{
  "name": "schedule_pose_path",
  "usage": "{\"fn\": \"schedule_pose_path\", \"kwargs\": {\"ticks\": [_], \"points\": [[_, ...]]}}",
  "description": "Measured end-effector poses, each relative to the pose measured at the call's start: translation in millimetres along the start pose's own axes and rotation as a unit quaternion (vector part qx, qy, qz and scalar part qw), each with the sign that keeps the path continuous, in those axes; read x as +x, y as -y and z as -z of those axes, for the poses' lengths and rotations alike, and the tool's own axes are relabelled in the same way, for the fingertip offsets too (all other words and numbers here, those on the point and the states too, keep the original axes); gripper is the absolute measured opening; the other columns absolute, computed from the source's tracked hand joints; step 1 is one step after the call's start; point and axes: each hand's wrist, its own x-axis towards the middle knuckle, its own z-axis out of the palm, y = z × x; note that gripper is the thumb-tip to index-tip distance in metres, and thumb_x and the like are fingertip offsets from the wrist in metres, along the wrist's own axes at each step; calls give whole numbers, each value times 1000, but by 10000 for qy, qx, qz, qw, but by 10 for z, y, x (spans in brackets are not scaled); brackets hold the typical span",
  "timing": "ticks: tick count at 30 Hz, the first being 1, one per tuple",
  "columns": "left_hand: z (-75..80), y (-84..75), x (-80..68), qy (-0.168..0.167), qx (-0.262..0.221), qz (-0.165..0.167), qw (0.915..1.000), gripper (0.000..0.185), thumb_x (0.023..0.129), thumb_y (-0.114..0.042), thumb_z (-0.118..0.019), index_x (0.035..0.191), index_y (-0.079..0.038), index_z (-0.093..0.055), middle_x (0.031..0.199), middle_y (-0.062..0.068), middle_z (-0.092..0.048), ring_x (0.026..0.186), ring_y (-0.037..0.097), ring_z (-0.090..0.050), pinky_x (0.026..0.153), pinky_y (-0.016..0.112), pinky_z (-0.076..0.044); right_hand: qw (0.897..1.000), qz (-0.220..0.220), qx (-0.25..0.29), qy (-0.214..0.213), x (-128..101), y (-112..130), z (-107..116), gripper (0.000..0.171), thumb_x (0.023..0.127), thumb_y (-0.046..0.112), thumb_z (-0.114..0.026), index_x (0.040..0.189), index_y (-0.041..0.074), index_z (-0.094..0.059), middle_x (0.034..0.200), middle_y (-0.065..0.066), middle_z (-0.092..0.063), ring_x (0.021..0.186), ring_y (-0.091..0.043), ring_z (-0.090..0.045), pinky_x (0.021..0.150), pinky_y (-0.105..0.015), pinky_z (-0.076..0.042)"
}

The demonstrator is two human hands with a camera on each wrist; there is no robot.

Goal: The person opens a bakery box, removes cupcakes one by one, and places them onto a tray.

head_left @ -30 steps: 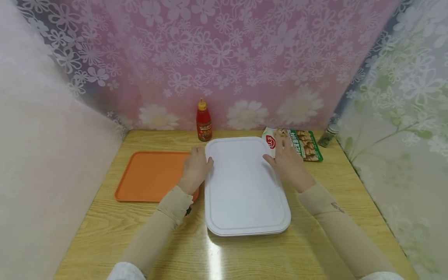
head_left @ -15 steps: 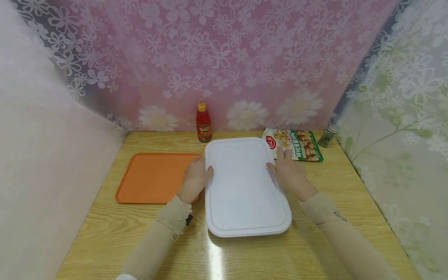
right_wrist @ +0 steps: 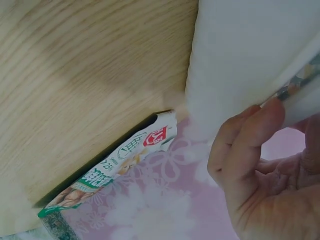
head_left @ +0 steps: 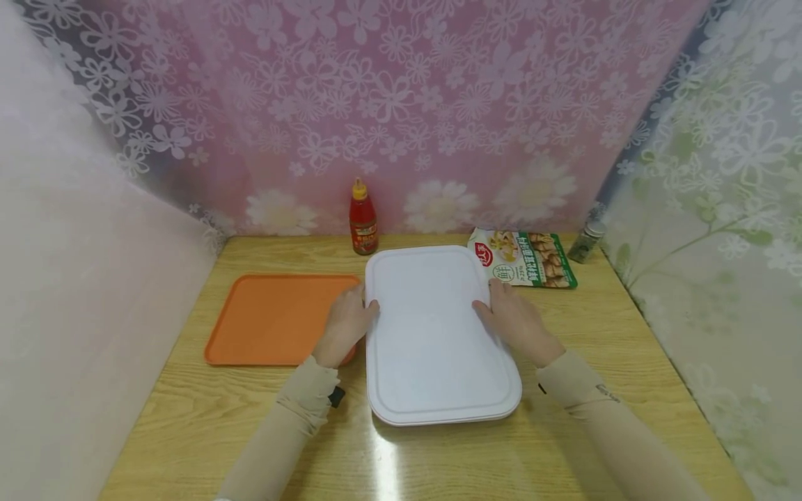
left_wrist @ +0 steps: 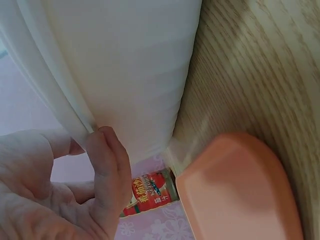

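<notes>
A white rectangular lid (head_left: 438,341) tops a white plastic box (left_wrist: 130,70) in the middle of the table. At the lid's left edge my left hand (head_left: 344,316) grips it, thumb on top and fingers bent under the rim. My right hand (head_left: 516,323) holds the opposite edge the same way, with its fingertips (right_wrist: 272,112) below the rim in the right wrist view. There, a narrow gap shows between lid and box wall, with something patterned inside that I cannot identify. The rest of the box's inside is hidden.
An orange tray (head_left: 276,320) lies left of the box. Behind stands a red sauce bottle (head_left: 364,226) with a yellow cap. A green and white food packet (head_left: 532,261) and a small glass jar (head_left: 586,243) are at the back right. Curtained walls enclose the table (head_left: 438,463).
My right hand has come down off the packet's front onto the lid's right edge, and its fingers have bent under the rim. My left hand has shifted slightly nearer along the left edge.
</notes>
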Motion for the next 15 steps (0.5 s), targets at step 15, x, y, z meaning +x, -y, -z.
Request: {"fn": "schedule_pose_path", "kwargs": {"ticks": [15], "points": [[32,-28,-6,170,-211,91,9996,56,104,-25,-60,152,3,-51,102,15,-65,93,29,-61,82,41,-52,9994,-59,334,-117,-10,9,-8,57,111,28,-45,154,-9,-39,146,-34,-53,132,-50,-58,105,-65,-50]]}}
